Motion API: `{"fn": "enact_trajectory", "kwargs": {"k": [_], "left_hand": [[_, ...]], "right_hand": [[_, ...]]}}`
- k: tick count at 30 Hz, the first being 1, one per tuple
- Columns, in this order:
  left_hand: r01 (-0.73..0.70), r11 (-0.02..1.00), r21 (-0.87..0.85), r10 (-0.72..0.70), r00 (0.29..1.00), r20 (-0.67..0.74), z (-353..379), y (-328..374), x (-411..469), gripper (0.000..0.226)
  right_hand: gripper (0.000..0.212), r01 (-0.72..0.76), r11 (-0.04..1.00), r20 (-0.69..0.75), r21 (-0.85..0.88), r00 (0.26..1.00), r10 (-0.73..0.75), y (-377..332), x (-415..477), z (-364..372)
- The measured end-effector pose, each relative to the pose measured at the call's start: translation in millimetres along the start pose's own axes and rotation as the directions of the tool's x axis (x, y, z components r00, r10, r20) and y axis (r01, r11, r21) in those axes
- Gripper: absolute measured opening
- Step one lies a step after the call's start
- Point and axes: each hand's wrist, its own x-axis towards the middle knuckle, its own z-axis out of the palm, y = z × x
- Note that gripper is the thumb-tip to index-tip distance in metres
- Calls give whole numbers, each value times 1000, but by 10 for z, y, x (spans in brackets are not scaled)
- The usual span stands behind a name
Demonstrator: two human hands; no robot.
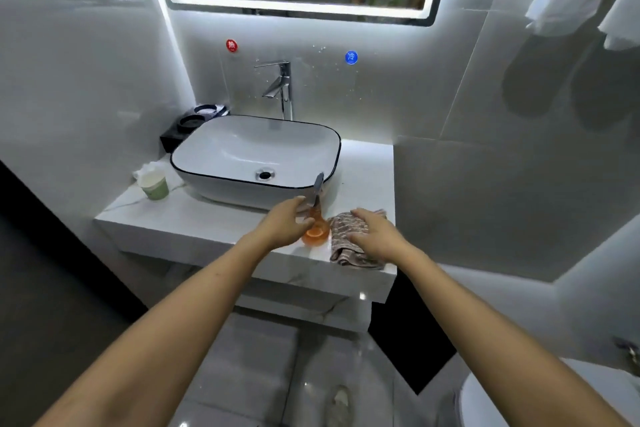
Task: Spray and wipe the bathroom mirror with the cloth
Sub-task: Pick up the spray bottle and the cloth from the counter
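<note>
Left hand (284, 221): fingers wrapped around orange spray bottle (316, 229), counter (194, 218) front edge.
Right hand (372, 236): palm flat on cloth (346, 243), front right corner.
Writing: wall stickers unreadable.

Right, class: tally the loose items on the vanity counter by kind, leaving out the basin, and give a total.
Spray bottle: 1
Cloth: 1
Green cup: 1
Black holder: 1
Total: 4

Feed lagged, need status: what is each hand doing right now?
Left hand: closed around the orange spray bottle on the counter.
Right hand: open, resting flat on the cloth.
</note>
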Motion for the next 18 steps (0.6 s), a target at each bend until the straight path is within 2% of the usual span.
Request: {"fn": "enact_trajectory", "kwargs": {"k": [7, 12, 16, 18], "left_hand": [[118, 968, -221, -132, 990, -51, 474, -292, 676, 68], [62, 928, -367, -87, 995, -51, 619, -426, 1033, 65], [25, 898, -440, -63, 995, -74, 753, -502, 1264, 40], [22, 879, -477, -64, 995, -72, 816, -531, 1323, 37]], "right_hand": [[58, 0, 1000, 120, -11, 993, 1, 484, 872, 117], [61, -81, 995, 165, -56, 982, 89, 727, 1329, 260], [65, -122, 985, 140, -125, 980, 140, 925, 1595, 476], [65, -126, 975, 123, -183, 981, 150, 986, 1674, 557]]}}
